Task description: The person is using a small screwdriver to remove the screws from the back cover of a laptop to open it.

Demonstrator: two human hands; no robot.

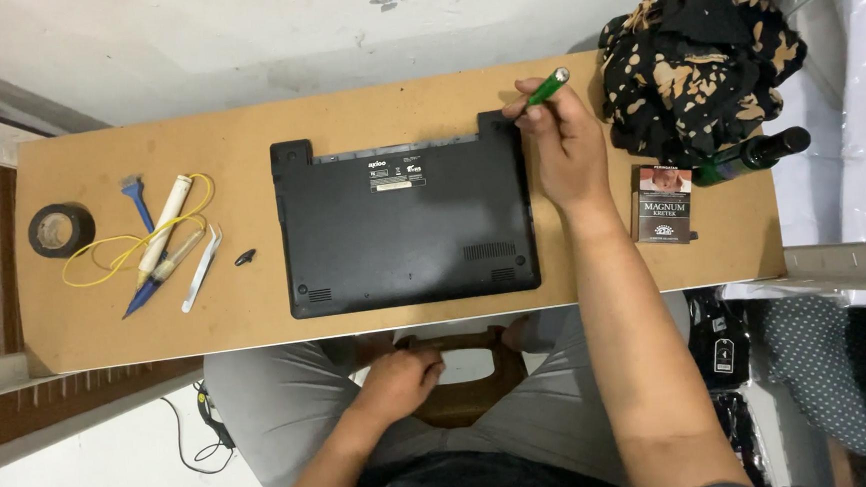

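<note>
A black laptop (407, 225) lies bottom side up in the middle of a brown desk (246, 135). My right hand (566, 150) hovers over the laptop's far right corner and grips a green screwdriver (550, 86), its tip pointing down at that corner. My left hand (401, 376) rests below the desk edge on a wooden stool (471, 372) between my legs, fingers curled on the seat's rim.
On the left of the desk lie a black tape roll (59, 229), a soldering iron with a yellow cord (166, 225), white tweezers (202, 268) and a small black part (244, 256). At right sit a dark patterned cloth (697, 57), a dark bottle (753, 156) and a small box (663, 204).
</note>
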